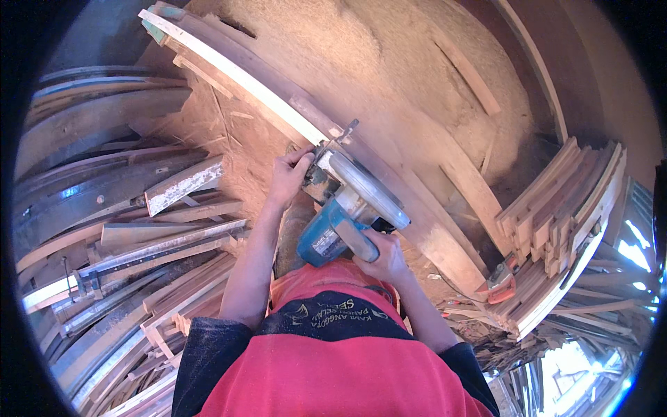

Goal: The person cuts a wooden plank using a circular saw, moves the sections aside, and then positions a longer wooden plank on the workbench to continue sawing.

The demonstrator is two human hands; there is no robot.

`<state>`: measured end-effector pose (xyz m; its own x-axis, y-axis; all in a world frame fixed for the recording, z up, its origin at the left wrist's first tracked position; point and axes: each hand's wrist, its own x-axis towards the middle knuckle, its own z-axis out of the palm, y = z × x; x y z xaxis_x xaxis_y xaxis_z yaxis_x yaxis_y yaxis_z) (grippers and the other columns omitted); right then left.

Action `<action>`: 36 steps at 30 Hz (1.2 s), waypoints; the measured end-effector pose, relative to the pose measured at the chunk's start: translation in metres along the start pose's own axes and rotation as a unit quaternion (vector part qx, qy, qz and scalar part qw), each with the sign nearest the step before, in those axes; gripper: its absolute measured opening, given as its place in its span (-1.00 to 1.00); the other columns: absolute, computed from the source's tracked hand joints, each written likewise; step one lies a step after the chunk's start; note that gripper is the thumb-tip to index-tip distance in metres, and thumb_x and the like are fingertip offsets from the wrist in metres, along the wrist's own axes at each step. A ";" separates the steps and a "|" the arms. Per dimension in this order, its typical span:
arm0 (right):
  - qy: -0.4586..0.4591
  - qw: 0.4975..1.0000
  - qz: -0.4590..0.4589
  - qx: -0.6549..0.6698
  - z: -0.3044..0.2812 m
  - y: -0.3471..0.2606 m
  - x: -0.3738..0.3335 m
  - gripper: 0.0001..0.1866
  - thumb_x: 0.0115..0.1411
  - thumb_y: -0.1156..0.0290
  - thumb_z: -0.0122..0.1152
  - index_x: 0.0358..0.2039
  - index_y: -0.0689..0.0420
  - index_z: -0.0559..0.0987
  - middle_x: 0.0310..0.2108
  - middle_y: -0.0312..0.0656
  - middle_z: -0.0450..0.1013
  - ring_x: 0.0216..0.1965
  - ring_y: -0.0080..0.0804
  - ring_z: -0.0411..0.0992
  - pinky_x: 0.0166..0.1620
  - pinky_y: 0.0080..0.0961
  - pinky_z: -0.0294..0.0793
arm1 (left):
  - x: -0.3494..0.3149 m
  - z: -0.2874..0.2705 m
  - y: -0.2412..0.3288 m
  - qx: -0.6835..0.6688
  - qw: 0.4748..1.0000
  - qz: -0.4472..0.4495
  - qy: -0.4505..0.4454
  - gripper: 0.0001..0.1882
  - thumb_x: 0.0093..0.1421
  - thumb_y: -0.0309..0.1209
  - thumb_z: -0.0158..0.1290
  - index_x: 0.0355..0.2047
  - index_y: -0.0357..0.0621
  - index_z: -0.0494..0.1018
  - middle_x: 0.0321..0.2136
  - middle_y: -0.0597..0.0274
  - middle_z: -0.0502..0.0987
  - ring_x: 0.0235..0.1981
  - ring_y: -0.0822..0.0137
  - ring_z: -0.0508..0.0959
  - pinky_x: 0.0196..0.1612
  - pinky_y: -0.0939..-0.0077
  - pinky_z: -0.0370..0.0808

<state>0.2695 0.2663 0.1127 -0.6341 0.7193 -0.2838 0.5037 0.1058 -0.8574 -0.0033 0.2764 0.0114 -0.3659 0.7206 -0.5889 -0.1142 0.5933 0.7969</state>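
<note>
- Grasping with the right hand (385, 256) the grey handle (354, 241) of a blue circular saw (321, 236), with fingers curled around the grip.
- Reaching forward with the left hand (290, 175), fingers bent in against the front end of the saw near its metal base; too small to tell what, if anything, is pinched between thumb and fingertips.
- Set at a slant in the middle of the view, saw and silver blade guard (368, 191) together, just ahead of a red-and-black shirt (333, 368) and against a long wooden plank (448, 250).
- Stretching from the front of the saw toward the upper left, a long board with a bright white edge (236, 68).
- Heaped beyond, tan sawdust (326, 42).
- Stacked at right, a bundle of short boards (556, 208), with a red tool (501, 288) of unclear kind lying near its lower left side.
- Piled along the left, many lengths of timber (104, 132), some dark, some pale.
</note>
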 end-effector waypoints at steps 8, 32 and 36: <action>-0.008 1.000 0.003 -0.007 0.004 -0.013 0.019 -0.50 -0.18 0.42 0.45 -0.15 0.25 0.59 -0.32 0.06 0.58 -0.32 0.02 0.60 -0.21 -0.25 0.57 | 0.012 -0.015 0.005 -0.012 1.000 0.005 0.006 -0.62 0.32 -0.34 0.08 0.03 -0.36 0.56 -0.20 0.19 0.67 -0.24 0.49 0.58 -0.10 0.58 0.52; -0.007 1.000 0.001 0.018 0.025 -0.046 0.075 -0.50 -0.16 0.42 0.47 -0.14 0.24 0.59 -0.30 0.05 0.59 -0.28 0.01 0.60 -0.19 -0.23 0.57 | 0.053 -0.065 0.026 -0.018 1.000 -0.003 0.012 -0.63 0.30 -0.33 0.09 0.00 -0.35 0.59 -0.18 0.12 0.68 -0.19 0.44 0.61 -0.05 0.56 0.52; -0.004 1.000 -0.006 0.019 0.033 -0.052 0.087 -0.50 -0.16 0.43 0.46 -0.14 0.26 0.58 -0.29 0.06 0.59 -0.26 0.02 0.60 -0.18 -0.23 0.58 | 0.059 -0.079 0.033 0.000 1.000 0.008 0.021 -0.63 0.30 -0.34 0.09 0.00 -0.35 0.59 -0.19 0.12 0.68 -0.19 0.44 0.60 -0.05 0.55 0.52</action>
<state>0.1688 0.3008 0.1188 -0.6452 0.7123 -0.2764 0.4737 0.0891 -0.8762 -0.1014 0.3103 0.0138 -0.4056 0.7139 -0.5708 -0.1079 0.5827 0.8055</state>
